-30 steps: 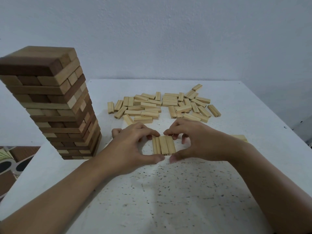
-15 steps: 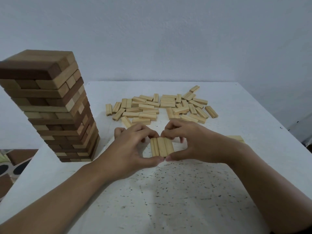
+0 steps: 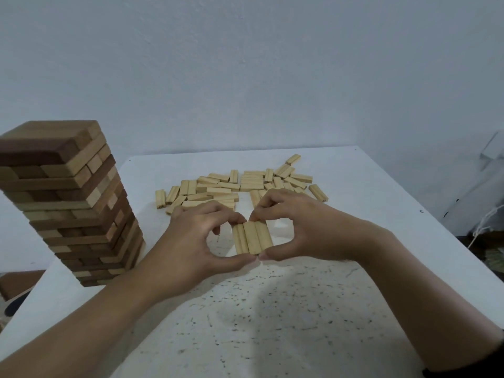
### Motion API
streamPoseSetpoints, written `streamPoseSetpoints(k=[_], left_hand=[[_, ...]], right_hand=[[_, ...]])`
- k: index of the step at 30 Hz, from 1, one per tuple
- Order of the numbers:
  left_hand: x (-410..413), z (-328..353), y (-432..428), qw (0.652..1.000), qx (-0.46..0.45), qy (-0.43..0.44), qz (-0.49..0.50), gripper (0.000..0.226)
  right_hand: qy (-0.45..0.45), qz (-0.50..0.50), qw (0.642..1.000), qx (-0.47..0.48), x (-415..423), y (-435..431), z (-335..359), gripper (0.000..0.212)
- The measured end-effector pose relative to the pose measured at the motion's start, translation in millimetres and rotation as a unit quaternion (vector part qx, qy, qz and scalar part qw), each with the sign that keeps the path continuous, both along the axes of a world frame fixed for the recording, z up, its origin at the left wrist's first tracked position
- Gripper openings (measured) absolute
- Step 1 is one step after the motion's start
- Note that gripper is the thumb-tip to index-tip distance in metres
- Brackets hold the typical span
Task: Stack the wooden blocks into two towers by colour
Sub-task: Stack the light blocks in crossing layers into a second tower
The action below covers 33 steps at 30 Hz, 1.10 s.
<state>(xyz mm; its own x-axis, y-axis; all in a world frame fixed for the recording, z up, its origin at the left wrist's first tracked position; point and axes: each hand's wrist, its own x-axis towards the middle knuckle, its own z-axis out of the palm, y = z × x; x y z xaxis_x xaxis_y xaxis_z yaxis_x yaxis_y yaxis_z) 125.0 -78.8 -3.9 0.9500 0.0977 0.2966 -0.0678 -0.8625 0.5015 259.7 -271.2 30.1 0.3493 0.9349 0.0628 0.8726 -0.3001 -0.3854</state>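
Head view: on the table (image 3: 272, 323), a row (image 3: 252, 238) of three pale blocks lying flat, side by side, just in front of the loose pile (image 3: 240, 184). Pinched end to end by left hand (image 3: 191, 241) and right hand (image 3: 308, 230), thumbs meeting at the near ends, forefingers curled onto the far ends. At far left, a tall tower (image 3: 65, 203) of browner blocks. Probably light, stiff, smooth wood, easy to slide apart. Better to squeeze at the long outer sides and move as one layer.
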Motion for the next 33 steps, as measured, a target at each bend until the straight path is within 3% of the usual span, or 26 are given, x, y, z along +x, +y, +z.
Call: streamPoseSetpoints(k=[6, 11, 19, 26, 33], left_hand=[[25.5, 6.3, -30.9, 1.000, -0.017, 0.007, -0.012, 0.071], [54.4, 5.0, -68.5, 0.999, -0.023, 0.024, -0.014, 0.057], [88.8, -4.9, -110.7, 0.998, -0.046, 0.026, -0.033, 0.057], [99.8, -16.4, -123.8, 0.994, -0.096, 0.027, -0.041, 0.063], [103.0, -22.0, -122.4, 0.995, -0.089, 0.028, -0.037, 0.052]], right_hand=[[0.012, -0.029, 0.999, -0.009, 19.2, -32.8, 7.1, 0.049], [0.075, -0.077, 0.994, 0.017, 43.3, -73.9, -1.1, 0.049], [0.097, -0.110, 0.989, -0.001, 70.9, -121.2, -2.9, 0.042], [0.107, -0.119, 0.987, -0.010, 83.7, -133.6, -13.7, 0.040], [0.117, -0.118, 0.986, -0.020, 87.7, -132.8, -23.8, 0.039]])
